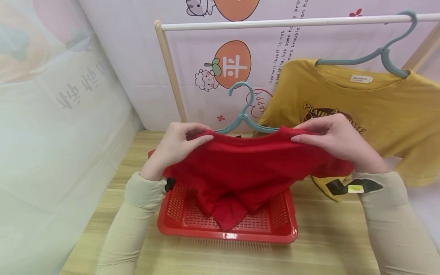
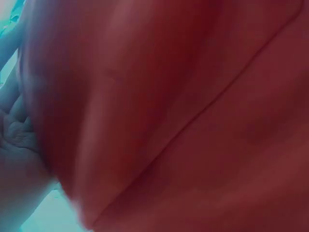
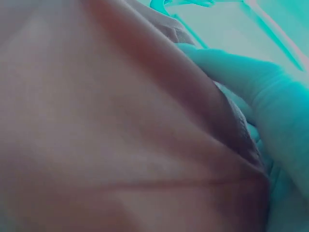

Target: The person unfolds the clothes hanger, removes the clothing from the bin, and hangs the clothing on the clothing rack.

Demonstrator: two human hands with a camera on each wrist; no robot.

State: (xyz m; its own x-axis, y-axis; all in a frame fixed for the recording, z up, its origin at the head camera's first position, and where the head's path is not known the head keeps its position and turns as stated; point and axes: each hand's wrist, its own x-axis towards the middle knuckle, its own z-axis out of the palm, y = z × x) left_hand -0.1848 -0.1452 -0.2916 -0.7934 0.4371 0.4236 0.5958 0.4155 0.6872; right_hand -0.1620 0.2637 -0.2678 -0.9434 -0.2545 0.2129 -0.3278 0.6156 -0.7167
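Note:
A red T-shirt (image 1: 240, 164) hangs between both hands, with a blue-green hanger (image 1: 243, 114) inside its neck opening. The hanger's hook points up and its arms run down into the collar. My left hand (image 1: 175, 147) pinches the shirt's left shoulder between thumb and fingers. At the other shoulder my right hand (image 1: 338, 139) pinches the cloth the same way. Below, the shirt's lower part droops into a red plastic basket (image 1: 227, 235). Red cloth (image 2: 183, 116) fills most of the left wrist view, and shirt fabric (image 3: 120, 121) covers much of the right wrist view.
A white rail (image 1: 261, 23) on wooden posts stands behind. On its right side a yellow T-shirt (image 1: 378, 95) hangs from another blue-green hanger (image 1: 361, 60). The basket stands on a wood-grain table (image 1: 319, 244), with a pale printed wall covering (image 1: 144, 61) behind.

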